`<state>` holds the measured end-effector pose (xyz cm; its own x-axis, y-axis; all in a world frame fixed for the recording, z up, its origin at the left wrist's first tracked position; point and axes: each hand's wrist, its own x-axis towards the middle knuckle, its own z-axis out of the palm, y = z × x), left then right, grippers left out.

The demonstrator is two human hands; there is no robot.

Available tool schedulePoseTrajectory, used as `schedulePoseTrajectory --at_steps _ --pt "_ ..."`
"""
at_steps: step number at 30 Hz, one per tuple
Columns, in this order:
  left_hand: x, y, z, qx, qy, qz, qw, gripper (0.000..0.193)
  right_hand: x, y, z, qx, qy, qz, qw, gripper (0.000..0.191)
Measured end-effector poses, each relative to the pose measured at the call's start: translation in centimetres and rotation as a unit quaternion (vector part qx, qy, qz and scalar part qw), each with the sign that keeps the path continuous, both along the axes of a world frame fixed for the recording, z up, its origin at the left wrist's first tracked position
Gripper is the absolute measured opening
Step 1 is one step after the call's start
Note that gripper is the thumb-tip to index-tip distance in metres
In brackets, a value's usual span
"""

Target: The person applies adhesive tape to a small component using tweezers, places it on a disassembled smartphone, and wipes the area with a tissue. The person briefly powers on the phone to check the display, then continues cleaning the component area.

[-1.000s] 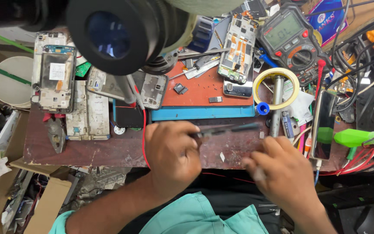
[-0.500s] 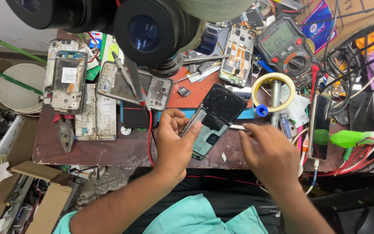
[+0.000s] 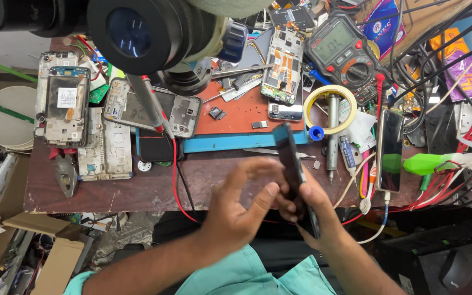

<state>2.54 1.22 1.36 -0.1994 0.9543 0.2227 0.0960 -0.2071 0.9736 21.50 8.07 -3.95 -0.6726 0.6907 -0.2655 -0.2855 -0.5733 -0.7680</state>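
Phone (image 3: 289, 155), dark and slim, is held edge-on to the camera, standing nearly upright above the near edge of the bench (image 3: 110, 188), between both hands and clear of the bench surface.

Right hand (image 3: 312, 210) is closed around the lower part of the phone, fingers wrapped round its far side; the grip looks firm. Left hand (image 3: 241, 205) is partly open, thumb raised and fingers curled toward the phone's left face; the fingertips are at or just beside it, but actual contact cannot be told because of blur.

On the bench behind the phone lies an orange mat (image 3: 241, 112) with a blue strip along its near edge, carrying small loose parts. A bare phone frame (image 3: 284, 65) with exposed board lies on the mat's far right. A multimeter (image 3: 342, 52) sits just right of that frame. A tape roll (image 3: 330, 109) lies near the mat's right edge, with a pen-shaped tool passing through it. A second phone (image 3: 390, 150), screen dark, lies well to the right with a cable at its near end. Several stripped phone housings (image 3: 64, 104) lie at the left of the bench. A microscope head (image 3: 137, 30) overhangs the top of the view. A red wire (image 3: 177, 180) runs across the bench toward the person.
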Motion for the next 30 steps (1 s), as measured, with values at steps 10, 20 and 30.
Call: schedulePoseTrajectory --at_steps 10,20,30 --pt "-6.1 3.4 -1.8 0.000 -0.055 -0.227 0.972 0.035 -0.2 -1.5 -0.3 -0.089 0.050 0.187 0.977 0.107" --pt "-6.0 2.8 -2.1 0.094 0.024 -0.202 0.975 0.024 -0.7 -1.5 0.8 -0.009 0.010 0.213 0.977 0.107" --pt "-4.9 2.4 -1.0 0.069 0.079 -0.162 0.981 0.026 -0.4 -1.9 0.4 -0.089 0.011 0.195 0.977 0.094"
